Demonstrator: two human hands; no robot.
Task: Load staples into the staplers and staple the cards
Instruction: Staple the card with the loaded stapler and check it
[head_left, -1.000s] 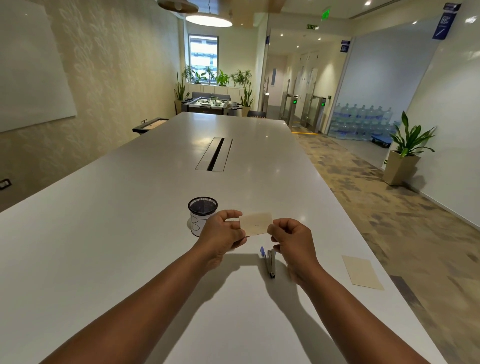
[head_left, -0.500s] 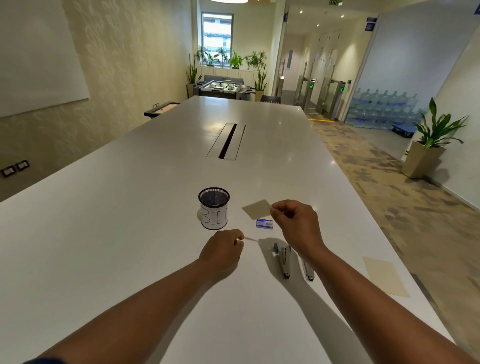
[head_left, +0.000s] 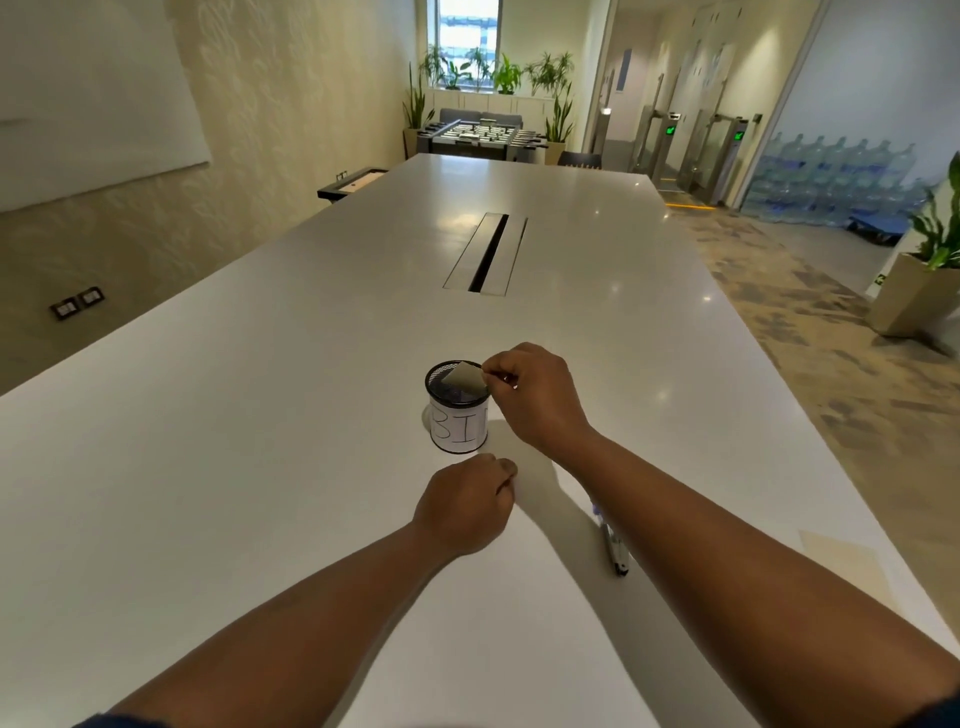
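Note:
My right hand (head_left: 532, 397) pinches a small beige card (head_left: 464, 378) and holds it over the mouth of a black mesh cup (head_left: 458, 410) with a white label reading "BIN". My left hand (head_left: 465, 506) rests in a loose fist on the white table (head_left: 234, 441), just in front of the cup; nothing is visible in it. A stapler (head_left: 615, 551) lies on the table under my right forearm, partly hidden. A second beige card (head_left: 836, 558) lies near the table's right edge.
A cable slot (head_left: 488, 254) is set into the middle of the table further away. The table's right edge runs close past my right arm, with carpet floor and a potted plant (head_left: 930, 270) beyond.
My right hand has carried the card left and forward from beside the cup to over its mouth. My left hand stayed fisted on the table. The view tilted down.

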